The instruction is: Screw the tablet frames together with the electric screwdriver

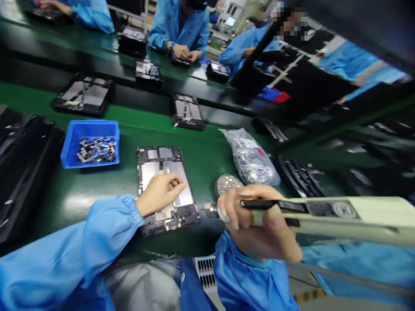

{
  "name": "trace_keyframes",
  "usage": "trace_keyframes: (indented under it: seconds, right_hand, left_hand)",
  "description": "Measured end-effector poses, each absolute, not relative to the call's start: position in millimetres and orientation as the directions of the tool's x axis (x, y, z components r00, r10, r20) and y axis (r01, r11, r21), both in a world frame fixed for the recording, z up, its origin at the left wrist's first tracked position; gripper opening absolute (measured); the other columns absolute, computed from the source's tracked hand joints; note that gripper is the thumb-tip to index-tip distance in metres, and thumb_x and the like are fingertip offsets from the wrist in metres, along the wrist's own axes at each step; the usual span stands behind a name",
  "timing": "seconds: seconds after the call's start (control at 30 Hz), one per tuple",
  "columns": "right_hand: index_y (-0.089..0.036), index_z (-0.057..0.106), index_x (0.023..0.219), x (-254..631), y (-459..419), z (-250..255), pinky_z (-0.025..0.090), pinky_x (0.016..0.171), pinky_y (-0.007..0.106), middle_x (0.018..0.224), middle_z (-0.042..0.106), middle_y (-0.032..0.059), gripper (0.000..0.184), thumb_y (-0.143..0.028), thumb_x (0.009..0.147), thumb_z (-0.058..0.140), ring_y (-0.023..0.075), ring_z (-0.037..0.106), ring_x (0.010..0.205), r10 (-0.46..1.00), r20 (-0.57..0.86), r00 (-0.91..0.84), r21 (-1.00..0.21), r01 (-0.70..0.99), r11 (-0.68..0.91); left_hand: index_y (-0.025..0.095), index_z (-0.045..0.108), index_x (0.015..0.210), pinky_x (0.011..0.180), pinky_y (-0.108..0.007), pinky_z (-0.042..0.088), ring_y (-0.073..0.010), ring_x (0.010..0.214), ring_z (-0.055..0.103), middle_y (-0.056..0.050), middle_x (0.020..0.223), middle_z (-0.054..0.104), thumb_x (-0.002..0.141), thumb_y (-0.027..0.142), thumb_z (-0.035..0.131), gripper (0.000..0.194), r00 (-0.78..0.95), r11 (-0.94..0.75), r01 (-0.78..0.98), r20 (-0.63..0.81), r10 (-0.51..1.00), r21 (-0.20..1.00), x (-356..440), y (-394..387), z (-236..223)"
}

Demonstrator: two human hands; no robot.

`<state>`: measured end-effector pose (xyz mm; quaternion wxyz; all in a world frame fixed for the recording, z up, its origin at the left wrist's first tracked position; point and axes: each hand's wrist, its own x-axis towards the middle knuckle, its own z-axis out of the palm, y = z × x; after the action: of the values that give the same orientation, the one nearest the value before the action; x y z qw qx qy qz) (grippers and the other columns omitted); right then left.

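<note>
My left hand [160, 194] rests with its fingers on a metal-backed device frame [165, 166] lying on the green conveyor belt [207, 147]. My right hand [256, 220] grips a cream-coloured electric screwdriver [324, 216] that runs across the view. Its metal tip [207, 210] points left, close to the frame's lower right corner. Contact between the tip and the frame cannot be made out. Just beyond my right hand lie a round metal screw tray [228, 185] and a clear plastic bag of parts [249, 157].
A blue bin [90, 143] of small metal parts stands on the belt to the left, beside black trays [22, 164]. Further similar frames [83, 95] lie along the belt. Co-workers in blue smocks [180, 26] sit across the line.
</note>
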<state>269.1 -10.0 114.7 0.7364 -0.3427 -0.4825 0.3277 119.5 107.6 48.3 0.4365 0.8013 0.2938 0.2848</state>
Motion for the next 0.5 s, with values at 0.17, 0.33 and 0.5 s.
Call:
trace_keyframes:
  seconds: [0.17, 0.33, 0.5]
  right_hand:
    - [-0.020, 0.070, 0.072, 335, 2, 104, 0.035, 0.038, 0.024, 0.041, 0.040, -0.0066, 0.027, -0.044, 0.079, 0.081, 0.0099, 0.039, 0.034, 0.597, 0.482, 0.642, -0.773, -0.010, 0.635]
    - [-0.021, 0.066, 0.064, 359, 11, 72, 0.034, 0.035, 0.026, 0.040, 0.041, -0.0069, 0.033, -0.045, 0.071, 0.088, 0.0103, 0.038, 0.032, 0.506, 0.397, 0.766, -0.792, 0.007, 0.611]
    - [-0.023, 0.058, 0.057, 360, 14, 53, 0.037, 0.039, 0.030, 0.046, 0.046, -0.0037, 0.038, -0.041, 0.081, 0.082, 0.0130, 0.044, 0.039, 0.532, 0.391, 0.751, -0.829, 0.037, 0.558]
  left_hand:
    - [0.017, 0.064, 0.104, 0.060, -0.029, 0.056, -0.0197, 0.068, 0.071, -0.007, 0.087, 0.077, 0.091, 0.047, 0.056, 0.033, 0.574, -0.221, 0.195, 0.072, 0.816, 0.956, 110, 114, 50]
    - [0.024, 0.071, 0.103, 0.090, -0.035, 0.056, -0.0252, 0.102, 0.072, -0.003, 0.106, 0.077, 0.088, 0.048, 0.058, 0.031, 0.328, -0.469, 0.467, 0.346, 0.879, 0.750, 95, 162, 53]
    - [0.023, 0.072, 0.099, 0.101, -0.033, 0.050, -0.0238, 0.116, 0.067, -0.001, 0.116, 0.075, 0.085, 0.040, 0.058, 0.026, 0.122, -0.386, 0.597, 0.397, 0.910, 0.703, 97, 217, 50]
